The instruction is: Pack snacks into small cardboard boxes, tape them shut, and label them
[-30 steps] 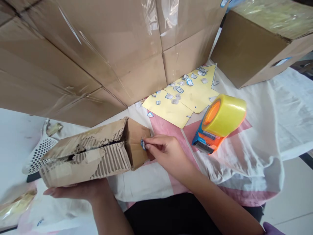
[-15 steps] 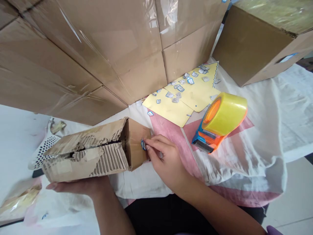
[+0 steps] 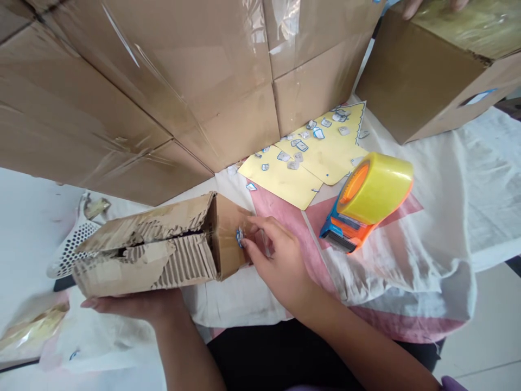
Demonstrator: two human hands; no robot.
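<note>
A narrow cardboard box [image 3: 142, 255] with a torn, ridged top lies tilted across my left hand [image 3: 163, 309], which supports it from below with its fingers mostly hidden. At the box's right end an end flap [image 3: 228, 217] sticks out. On this flap is a small crumpled white and blue paper sticker [image 3: 239, 237]. My right hand [image 3: 280, 260] is at the flap, its thumb tip touching the sticker's edge. The index fingertip rests higher on the flap, apart from the thumb.
Large taped cartons [image 3: 163, 81] stand behind. Yellow paper [image 3: 285, 179] bears several small stickers. An orange and blue tape dispenser [image 3: 366, 201] stands at right. Another person's fingers [image 3: 412, 7] touch a box [image 3: 407, 70] at top right. A white perforated thing [image 3: 77, 244] lies at left.
My right index finger has parted from the thumb and moved up the flap. The sticker looks more crumpled. Another person's fingers have appeared on the box at top right.
</note>
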